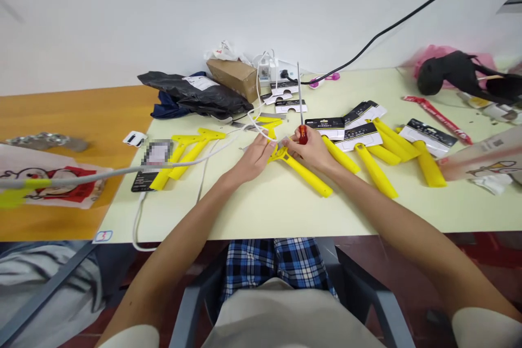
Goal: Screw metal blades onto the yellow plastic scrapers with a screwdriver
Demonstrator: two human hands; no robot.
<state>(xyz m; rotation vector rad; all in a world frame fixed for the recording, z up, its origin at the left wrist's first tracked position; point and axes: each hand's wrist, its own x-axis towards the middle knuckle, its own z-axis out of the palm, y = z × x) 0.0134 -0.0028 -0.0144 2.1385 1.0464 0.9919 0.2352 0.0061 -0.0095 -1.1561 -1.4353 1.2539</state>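
Observation:
A yellow scraper [308, 175] lies on the table in front of me, its handle slanting toward the lower right. My left hand [256, 153] grips the scraper's head end, fingers together. In my right hand [315, 148] is a screwdriver [302, 135] with a red handle, its metal shaft pointing up and away from the scraper. The right fingertips are also at a small grey metal piece [283, 141] by the scraper's head; whether they pinch it I cannot tell. Just beyond my hands lies another yellow scraper [269, 126], partly hidden.
Two yellow scrapers [191, 155] lie at left beside a phone-like dark object [143, 178]. Several yellow handles [375, 171] and black-and-white packaging cards [359, 136] are at right. A white cable [212, 153] crosses the table. Behind are a black plastic bag [191, 92] and a cardboard box [236, 77].

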